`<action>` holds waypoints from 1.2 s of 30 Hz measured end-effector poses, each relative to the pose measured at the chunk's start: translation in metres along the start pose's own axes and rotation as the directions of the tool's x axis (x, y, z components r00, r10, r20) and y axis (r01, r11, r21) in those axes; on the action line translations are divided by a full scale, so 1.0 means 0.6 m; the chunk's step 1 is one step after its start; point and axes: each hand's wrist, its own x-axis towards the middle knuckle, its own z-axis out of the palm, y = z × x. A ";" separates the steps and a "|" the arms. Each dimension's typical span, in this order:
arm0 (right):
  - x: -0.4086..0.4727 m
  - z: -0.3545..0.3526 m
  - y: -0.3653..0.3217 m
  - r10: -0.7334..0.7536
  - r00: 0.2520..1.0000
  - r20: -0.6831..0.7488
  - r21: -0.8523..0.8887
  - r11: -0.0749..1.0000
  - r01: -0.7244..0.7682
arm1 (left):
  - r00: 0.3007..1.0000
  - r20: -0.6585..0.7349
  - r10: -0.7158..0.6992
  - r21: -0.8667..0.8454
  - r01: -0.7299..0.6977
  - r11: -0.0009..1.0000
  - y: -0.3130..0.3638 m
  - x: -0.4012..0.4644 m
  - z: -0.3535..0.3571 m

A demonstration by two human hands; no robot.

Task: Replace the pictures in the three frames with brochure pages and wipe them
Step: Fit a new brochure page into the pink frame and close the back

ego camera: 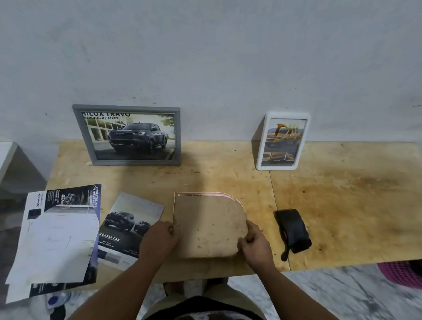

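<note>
the third frame [209, 226] is lying face down near the front of the wooden table [340, 194], its brown backing board showing, with a thin pinkish rim peeking out along the top and left; the left hand [160, 240] is pinching its left edge, fingers curled round it, and the right hand [255, 243] is gripping the right edge the same way; the backing looks loose, so lifting carelessly is risking it sliding off and the glass, if there is one, dropping out; the frame's near edge is sitting close to the table's front edge, so a pull toward the body could tip it off onto the floor; just left, the brochure page [129, 226] is lying partly under the left wrist and could be creased or dragged; further left, loose brochure sheets [57, 236] are overhanging the table corner and could slip; to the right a black cloth [293, 230] is lying near; beyond it the table is giving open room; at the back, the grey frame [128, 135] and white frame [282, 141] are leaning on the wall, well apart from the hands.
</note>
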 end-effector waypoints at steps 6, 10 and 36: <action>0.007 0.002 -0.006 -0.035 0.999 -0.031 -0.138 0.990 0.031 | 0.996 0.067 0.061 0.148 -0.070 0.987 0.001 0.010 0.003; 0.021 -0.001 -0.003 -0.055 0.998 -0.008 -0.290 0.956 0.050 | 0.994 0.093 0.060 0.177 -0.076 0.981 -0.002 0.010 0.003; 0.094 0.001 -0.003 0.116 0.993 -0.031 -0.011 0.993 -0.117 | 0.942 0.296 0.157 0.144 -0.206 0.968 -0.022 0.037 0.002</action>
